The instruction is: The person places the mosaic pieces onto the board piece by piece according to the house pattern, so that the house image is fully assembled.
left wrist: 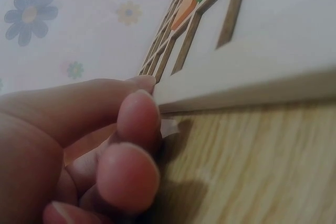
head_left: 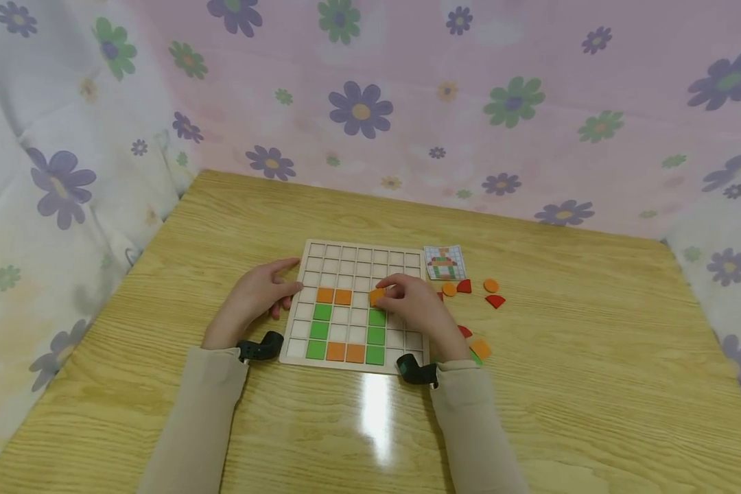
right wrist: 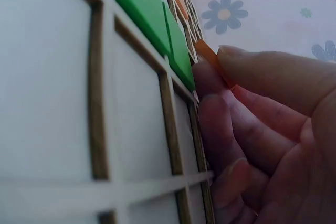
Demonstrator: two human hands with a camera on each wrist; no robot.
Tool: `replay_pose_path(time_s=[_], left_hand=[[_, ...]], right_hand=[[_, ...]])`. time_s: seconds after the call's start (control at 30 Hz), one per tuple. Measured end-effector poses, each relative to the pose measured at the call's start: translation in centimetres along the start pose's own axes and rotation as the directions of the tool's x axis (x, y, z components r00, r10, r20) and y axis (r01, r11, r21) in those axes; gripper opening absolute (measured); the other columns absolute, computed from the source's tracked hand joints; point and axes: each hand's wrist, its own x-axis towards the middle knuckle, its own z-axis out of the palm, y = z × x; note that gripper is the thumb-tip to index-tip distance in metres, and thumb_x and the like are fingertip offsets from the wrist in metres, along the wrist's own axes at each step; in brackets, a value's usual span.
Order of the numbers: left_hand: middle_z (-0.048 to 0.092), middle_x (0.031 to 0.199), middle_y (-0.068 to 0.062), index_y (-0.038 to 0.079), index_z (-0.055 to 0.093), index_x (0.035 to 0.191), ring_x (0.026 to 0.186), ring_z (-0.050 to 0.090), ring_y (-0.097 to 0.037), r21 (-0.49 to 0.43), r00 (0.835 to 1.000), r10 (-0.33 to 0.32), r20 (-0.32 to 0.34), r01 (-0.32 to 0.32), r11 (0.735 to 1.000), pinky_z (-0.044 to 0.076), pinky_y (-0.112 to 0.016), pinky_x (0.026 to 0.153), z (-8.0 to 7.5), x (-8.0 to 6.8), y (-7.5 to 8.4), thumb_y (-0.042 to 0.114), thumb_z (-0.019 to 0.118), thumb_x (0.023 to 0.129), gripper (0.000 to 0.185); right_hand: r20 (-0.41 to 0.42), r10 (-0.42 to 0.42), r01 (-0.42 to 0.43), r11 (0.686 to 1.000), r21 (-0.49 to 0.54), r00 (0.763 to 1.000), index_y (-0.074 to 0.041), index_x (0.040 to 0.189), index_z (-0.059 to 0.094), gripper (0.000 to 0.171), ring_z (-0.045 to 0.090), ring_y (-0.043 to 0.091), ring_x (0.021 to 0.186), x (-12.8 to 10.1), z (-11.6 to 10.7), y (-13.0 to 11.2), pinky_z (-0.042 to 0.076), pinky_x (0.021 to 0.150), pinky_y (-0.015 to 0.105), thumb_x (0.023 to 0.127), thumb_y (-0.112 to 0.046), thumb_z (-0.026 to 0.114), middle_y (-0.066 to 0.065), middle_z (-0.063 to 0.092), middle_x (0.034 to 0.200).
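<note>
A wooden grid board (head_left: 352, 261) lies on the table, several of its cells filled with green square tiles (head_left: 318, 330) and orange square tiles (head_left: 346, 353). My right hand (head_left: 415, 302) pinches an orange square tile (head_left: 377, 296) between thumb and fingers, over the cell just above the right green column. In the right wrist view this orange tile (right wrist: 214, 62) is tilted above the board, beside the green tiles (right wrist: 144, 14). At the board's left edge rests my left hand (head_left: 256, 296); its fingertips touch the rim (left wrist: 173, 90) in the left wrist view and hold no tile.
A pattern card (head_left: 444, 263) lies against the board's upper right corner. Loose red quarter-circle pieces (head_left: 495, 301), orange discs (head_left: 490, 285) and an orange square (head_left: 480, 349) over a green piece (head_left: 474, 357) are scattered right of the board. Flowered cloth (head_left: 407, 103) surrounds the table.
</note>
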Motion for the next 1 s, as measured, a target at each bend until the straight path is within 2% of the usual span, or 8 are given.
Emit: replay_pose_path(time_s=[0.3,0.53,0.73,1.0], left_hand=[[0.059,0.067,-0.011,0.024,0.035,0.142,0.046,0.049,-0.019,0.049,1.000,0.013,-0.007,-0.013,0.999,0.050,-0.036,0.050,-0.1,0.1,0.0,0.032,0.059,0.090,0.059],[0.058,0.068,-0.012,0.026,0.034,0.143,0.047,0.048,-0.018,0.012,1.000,0.025,0.004,-0.025,1.000,0.049,-0.035,0.049,-0.3,-0.2,0.1,0.033,0.059,0.090,0.059],[0.058,0.069,-0.013,0.025,0.034,0.143,0.048,0.048,-0.018,0.004,0.999,0.037,0.010,-0.038,0.999,0.049,-0.034,0.048,-0.2,-0.1,0.0,0.032,0.059,0.090,0.059],[0.059,0.069,-0.012,0.026,0.036,0.142,0.047,0.048,-0.018,0.020,1.000,0.017,0.005,-0.017,1.000,0.049,-0.034,0.048,0.1,0.1,-0.2,0.033,0.059,0.090,0.057]], right_hand=[[-0.092,0.016,-0.019,1.000,-0.023,0.996,-0.024,0.108,0.063,0.027,0.053,0.016,0.079,0.1,1.2,-1.2,0.045,0.071,0.030,0.083,-0.031,0.067,-0.005,0.061,0.088],[-0.082,0.006,-0.010,0.999,-0.042,0.997,-0.023,0.112,0.063,0.028,0.055,0.015,0.082,0.1,1.3,-1.7,0.047,0.076,0.030,0.084,-0.024,0.065,-0.005,0.063,0.093],[-0.071,-0.005,-0.002,0.995,-0.096,0.997,-0.021,0.111,0.063,0.027,0.054,0.014,0.080,-0.1,1.4,-2.0,0.046,0.072,0.027,0.085,-0.022,0.063,-0.005,0.063,0.091],[-0.057,-0.013,0.004,0.989,-0.147,0.998,-0.021,0.103,0.064,0.020,0.052,0.015,0.074,-0.1,1.9,-2.1,0.043,0.066,0.027,0.083,-0.024,0.066,-0.006,0.059,0.082]])
